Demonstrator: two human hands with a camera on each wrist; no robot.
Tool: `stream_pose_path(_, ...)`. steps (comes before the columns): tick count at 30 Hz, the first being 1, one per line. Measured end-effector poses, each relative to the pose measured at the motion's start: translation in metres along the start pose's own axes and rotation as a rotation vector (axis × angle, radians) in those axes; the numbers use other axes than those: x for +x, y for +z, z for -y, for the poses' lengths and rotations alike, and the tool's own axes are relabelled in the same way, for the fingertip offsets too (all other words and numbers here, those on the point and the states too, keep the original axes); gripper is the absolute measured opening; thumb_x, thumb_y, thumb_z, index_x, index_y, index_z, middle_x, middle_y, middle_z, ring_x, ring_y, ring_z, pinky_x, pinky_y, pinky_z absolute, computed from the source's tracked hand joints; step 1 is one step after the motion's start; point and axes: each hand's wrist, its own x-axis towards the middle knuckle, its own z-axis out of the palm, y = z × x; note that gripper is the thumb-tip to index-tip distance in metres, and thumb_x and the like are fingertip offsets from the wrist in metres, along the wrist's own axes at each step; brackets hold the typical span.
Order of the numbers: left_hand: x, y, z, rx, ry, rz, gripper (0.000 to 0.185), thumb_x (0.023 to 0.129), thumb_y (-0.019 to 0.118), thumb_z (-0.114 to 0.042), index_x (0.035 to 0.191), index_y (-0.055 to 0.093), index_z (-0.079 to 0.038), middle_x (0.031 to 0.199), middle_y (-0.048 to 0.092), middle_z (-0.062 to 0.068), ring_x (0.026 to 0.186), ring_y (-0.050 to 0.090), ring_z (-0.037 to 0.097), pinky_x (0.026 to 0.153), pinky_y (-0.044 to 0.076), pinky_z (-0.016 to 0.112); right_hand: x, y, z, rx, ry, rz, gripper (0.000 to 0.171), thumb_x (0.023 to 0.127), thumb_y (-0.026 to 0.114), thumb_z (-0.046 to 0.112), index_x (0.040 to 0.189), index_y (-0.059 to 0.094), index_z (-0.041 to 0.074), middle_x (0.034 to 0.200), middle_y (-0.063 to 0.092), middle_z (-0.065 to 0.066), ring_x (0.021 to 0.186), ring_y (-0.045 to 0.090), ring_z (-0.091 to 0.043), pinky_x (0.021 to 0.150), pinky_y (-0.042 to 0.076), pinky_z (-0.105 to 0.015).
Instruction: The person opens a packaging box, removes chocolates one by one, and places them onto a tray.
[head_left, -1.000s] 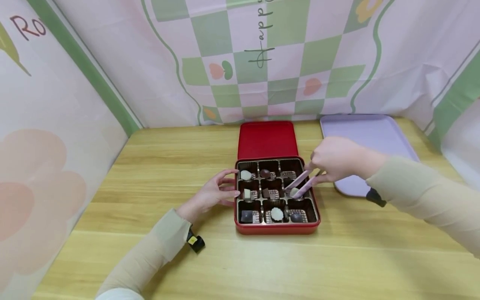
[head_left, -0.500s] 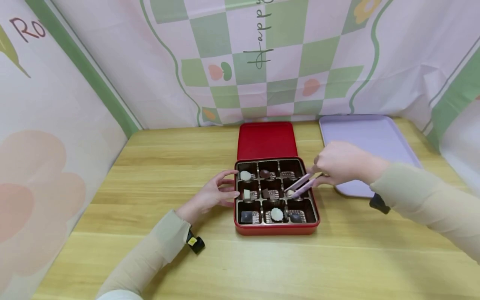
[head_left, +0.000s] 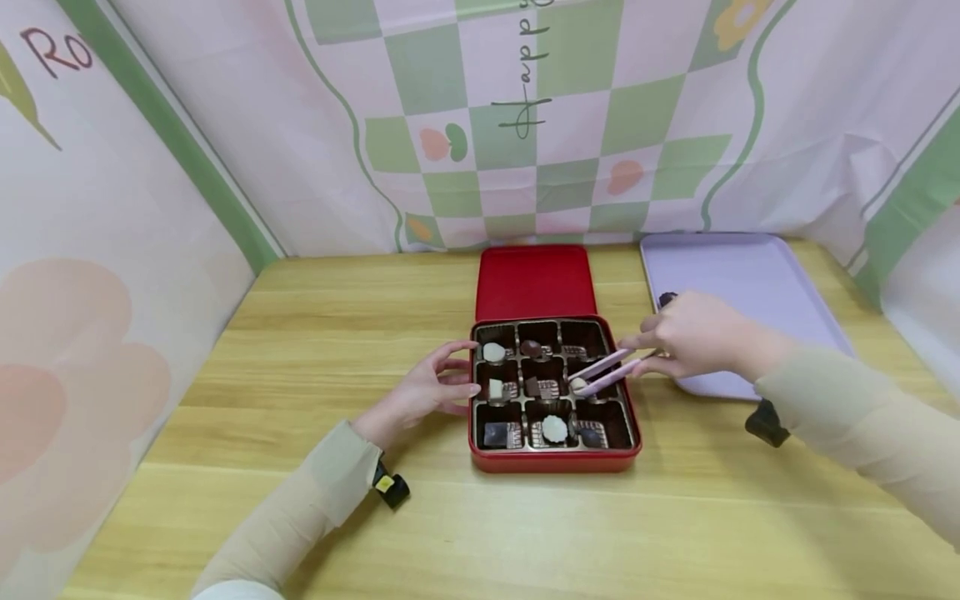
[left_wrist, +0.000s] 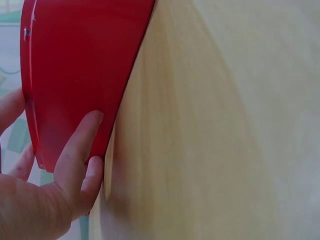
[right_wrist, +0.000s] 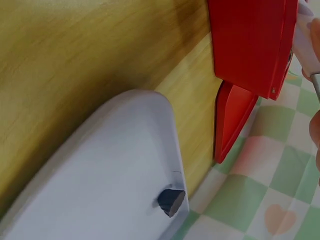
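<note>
My right hand (head_left: pixel 693 333) grips light purple tongs (head_left: pixel 609 379) from the right. Their tips straddle a small pale chocolate (head_left: pixel 577 384) in the right middle compartment of the red box (head_left: pixel 555 463). Fingertips of my left hand (head_left: pixel 423 387) touch the box's left side. The left wrist view shows its fingers (left_wrist: pixel 80 142) laid against the red wall. Other compartments hold single chocolates, among them a scalloped white one (head_left: pixel 554 429), a dark square one (head_left: pixel 495 433) and a round brown one (head_left: pixel 531 348). The back right compartment shows no chocolate.
The box's red lid (head_left: pixel 534 279) lies flat behind it. At the back right is a light purple tray (head_left: pixel 731 258), with one dark chocolate (right_wrist: pixel 171 201) near its edge. A patterned cloth (head_left: pixel 498 183) hangs along the back of the wooden table (head_left: pixel 360 325).
The right hand has shifted slightly right and toward me, and the tong tips have narrowed around the pale chocolate. The dark chocolate on the tray now shows past the hand. The left hand stays put.
</note>
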Motion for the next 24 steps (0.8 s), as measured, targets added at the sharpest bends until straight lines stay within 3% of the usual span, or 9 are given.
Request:
stream_pose_path(7,-0.002,0.001,-0.001,0.002,-0.004,-0.004,0.067,0.086,0.06,0.009,0.143,0.038,-0.019,0.14,0.036,0.02,0.113,0.049,0.027,0.08,0.058,0.048,-0.012,0.007,-0.002,0.035,0.026,-0.108,0.052,0.091,0.047,0.059,0.088,0.077,0.017,0.056,0.055,0.011,0.041,0.034,0.003,0.034,0.026,-0.014)
stream_pose_path(17,-0.003,0.0,-0.002,0.006,-0.008,-0.01,0.069,0.085,0.06,0.009,0.143,0.037,-0.02,0.139,0.037,0.021,0.112,0.05,0.028,0.08,0.058,0.048,-0.037,0.018,0.001,0.074,0.217,-0.213,0.063,0.089,0.04,0.066,0.09,0.077,0.016,0.058,0.063,0.007,0.04,0.033,0.006,0.034,0.034,-0.018)
stream_pose_path(20,-0.002,0.002,-0.004,0.015,-0.01,-0.004,0.068,0.085,0.06,0.009,0.142,0.037,-0.02,0.139,0.036,0.02,0.112,0.05,0.028,0.08,0.058,0.047,-0.041,0.017,0.002,0.082,0.274,-0.248,0.067,0.088,0.039,0.068,0.089,0.077,0.012,0.064,0.07,-0.002,0.039,0.047,-0.003,0.036,0.042,-0.024)
stream_pose_path(24,-0.001,0.003,-0.007,0.051,-0.005,0.009,0.068,0.086,0.06,0.01,0.142,0.036,-0.019,0.14,0.036,0.02,0.116,0.049,0.031,0.08,0.058,0.047,-0.051,0.015,0.0,0.084,0.333,-0.301,0.07,0.088,0.04,0.068,0.088,0.077,0.008,0.067,0.071,-0.007,0.041,0.05,-0.005,0.037,0.042,-0.026)
